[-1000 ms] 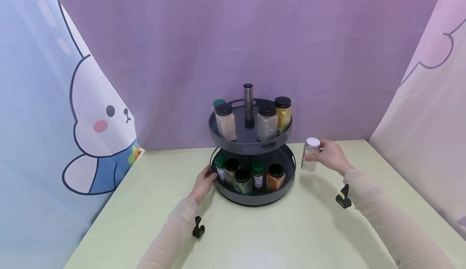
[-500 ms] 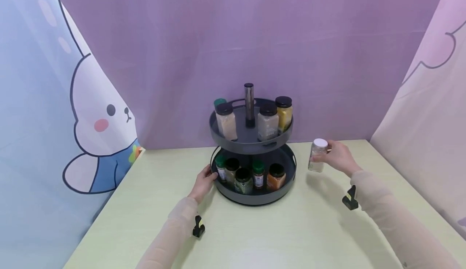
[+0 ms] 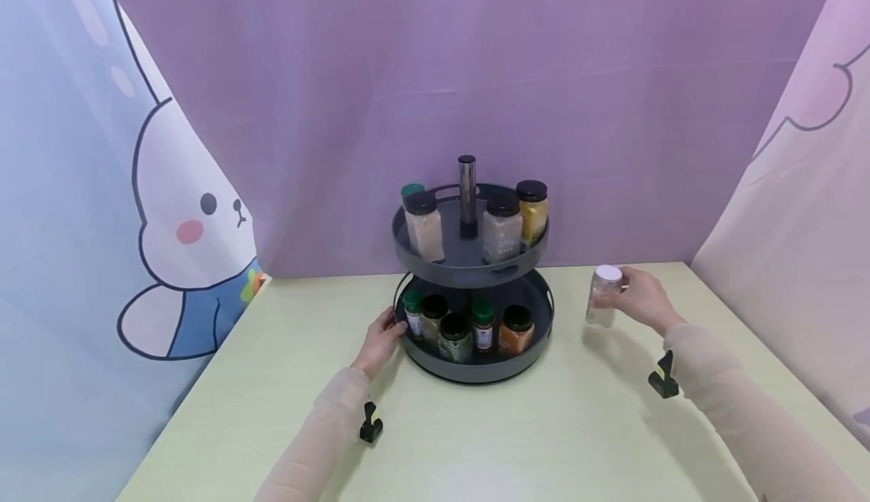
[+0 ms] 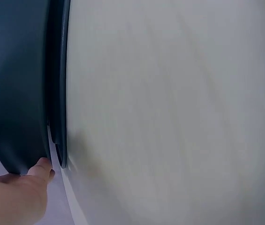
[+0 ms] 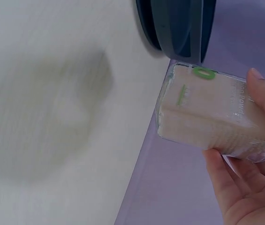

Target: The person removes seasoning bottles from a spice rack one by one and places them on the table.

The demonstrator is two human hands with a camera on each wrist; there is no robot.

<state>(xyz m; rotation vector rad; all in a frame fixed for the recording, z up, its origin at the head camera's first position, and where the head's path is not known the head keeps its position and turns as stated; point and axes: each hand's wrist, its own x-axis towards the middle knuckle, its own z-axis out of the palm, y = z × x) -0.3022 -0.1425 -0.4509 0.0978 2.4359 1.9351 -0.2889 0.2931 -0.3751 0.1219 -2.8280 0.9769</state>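
Observation:
My right hand [image 3: 642,302] holds a square clear spice jar [image 5: 207,110] with a white lid between thumb and fingers. Pale powder fills the jar, which is upright just above the table, to the right of a dark grey two-tier rotating spice rack [image 3: 469,372]. With thumb and fingers, my left hand [image 3: 378,343] grips the left side of the rack's lower tray [image 4: 17,89]. Several jars stand on the lower tray, among them an orange one [image 3: 515,336] and a green-capped one [image 3: 483,328]. The upper tray carries a yellow jar [image 3: 533,219] and other pale jars.
The rack stands on a pale table [image 3: 489,441] near its back edge. A purple cloth [image 3: 476,72] hangs behind, with a rabbit-print cloth [image 3: 186,207] at left and a pale one [image 3: 809,260] at right.
My right hand has carried the white-lidded spice jar rightward, away from the rack, and slightly nearer to me. The left hand stays at the lower tray, and the rack looks unturned.

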